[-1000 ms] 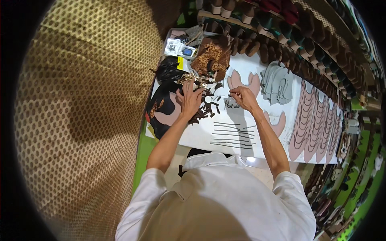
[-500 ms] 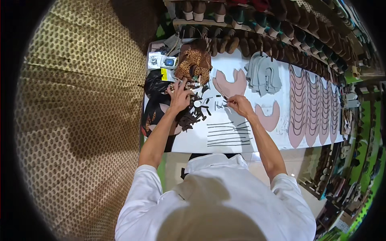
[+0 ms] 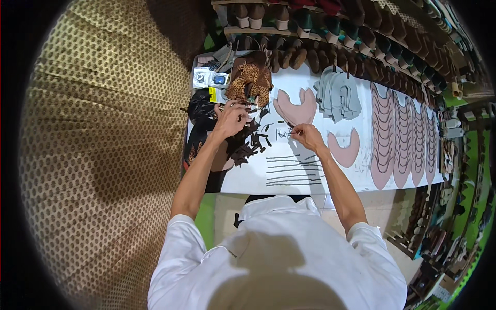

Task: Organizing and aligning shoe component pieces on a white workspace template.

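Observation:
My left hand (image 3: 231, 122) is over the left part of the table, its thumb and fingers curled together in a pinch. What it grips is too small to make out. Beside it spreads a pile of small dark strips (image 3: 248, 147). Closed too, my right hand (image 3: 308, 136) rests its fingertips by a few thin dark pieces (image 3: 281, 134) on the white tabletop; anything between them is hidden. Just beyond it lie stacked pink U-shaped pieces (image 3: 295, 109). Nearer me, several thin dark cords (image 3: 293, 172) run in rows.
Leopard-print material (image 3: 250, 77) and a black bag (image 3: 200, 106) crowd the table's left. Grey cut pieces (image 3: 338, 98) sit at the back, a single pink piece (image 3: 344, 149) to the right, and overlapping pink rows (image 3: 382, 139) farther right. Shelves of shoes (image 3: 333, 31) line the back.
My left hand has drawn its spread fingers together into a pinch, turning slightly. A round white spot in the dark pile no longer shows. My right hand has barely moved.

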A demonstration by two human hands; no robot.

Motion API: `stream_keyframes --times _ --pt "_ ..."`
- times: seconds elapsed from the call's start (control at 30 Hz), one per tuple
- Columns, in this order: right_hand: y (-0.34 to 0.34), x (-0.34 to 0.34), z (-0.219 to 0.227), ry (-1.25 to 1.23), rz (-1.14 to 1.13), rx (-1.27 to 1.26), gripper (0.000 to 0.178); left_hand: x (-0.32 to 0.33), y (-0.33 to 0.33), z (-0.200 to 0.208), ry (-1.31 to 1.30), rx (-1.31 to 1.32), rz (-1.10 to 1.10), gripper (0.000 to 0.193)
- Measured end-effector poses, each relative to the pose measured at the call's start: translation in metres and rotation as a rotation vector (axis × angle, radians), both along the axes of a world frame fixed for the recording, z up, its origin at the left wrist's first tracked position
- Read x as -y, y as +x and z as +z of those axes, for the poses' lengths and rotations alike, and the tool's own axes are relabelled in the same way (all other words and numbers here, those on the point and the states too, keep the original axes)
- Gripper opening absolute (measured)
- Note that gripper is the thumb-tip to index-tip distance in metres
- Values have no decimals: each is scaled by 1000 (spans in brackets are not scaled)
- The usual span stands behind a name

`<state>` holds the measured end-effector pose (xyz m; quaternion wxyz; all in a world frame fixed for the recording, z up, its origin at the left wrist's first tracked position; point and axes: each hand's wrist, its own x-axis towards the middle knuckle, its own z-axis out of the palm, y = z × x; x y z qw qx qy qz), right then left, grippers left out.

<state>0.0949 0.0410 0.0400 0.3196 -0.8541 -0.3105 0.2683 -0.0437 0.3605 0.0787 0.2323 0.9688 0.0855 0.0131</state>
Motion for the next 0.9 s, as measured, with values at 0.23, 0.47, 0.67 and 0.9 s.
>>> stream_keyframes --times 0.23,0.47,0.67,0.9 --pt "-2 -7 -8 21 -12 21 21 -6 -3 27 -24 -204 -72 8" --pt "-1 -10 -12 -32 -41 117 24 3 -26 0 -3 -507 -21 21" --pt "-3 -11 -19 34 -74 145 22 12 -11 -42 26 -188 174 24" --pt "-8 -1 -14 72 -167 81 23 18 -4 -56 237 28 103 18"
